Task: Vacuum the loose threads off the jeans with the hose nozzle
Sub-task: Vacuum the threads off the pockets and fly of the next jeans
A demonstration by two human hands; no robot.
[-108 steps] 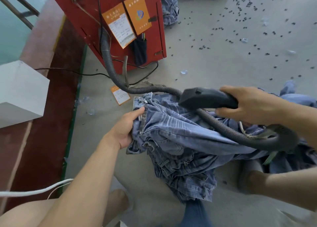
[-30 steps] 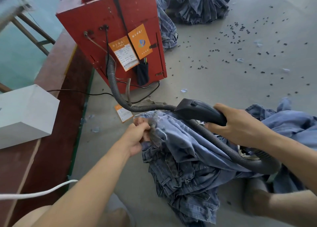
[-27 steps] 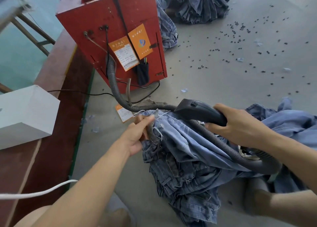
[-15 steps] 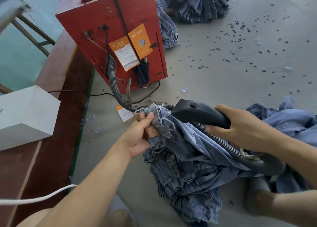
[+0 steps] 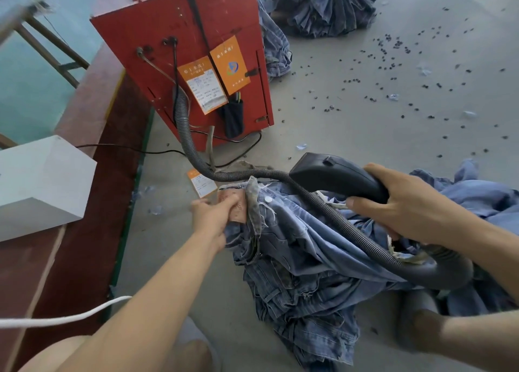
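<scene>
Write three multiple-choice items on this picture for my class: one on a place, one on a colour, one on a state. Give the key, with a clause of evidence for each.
1. Where does the grey hose start?
A. at the red cabinet
B. at the white box
C. at the far heap of denim

2. What colour are the two cards on the cabinet?
A. green
B. orange
C. purple

3. What is the left hand doing?
A. lying flat on the floor
B. hanging idle
C. gripping the jeans at the waistband

Key: 1 A, the hose climbs to the cabinet's side; 2 B, both cards are orange; 3 C, its fingers curl round the denim edge, while the right hand holds the black nozzle.
</scene>
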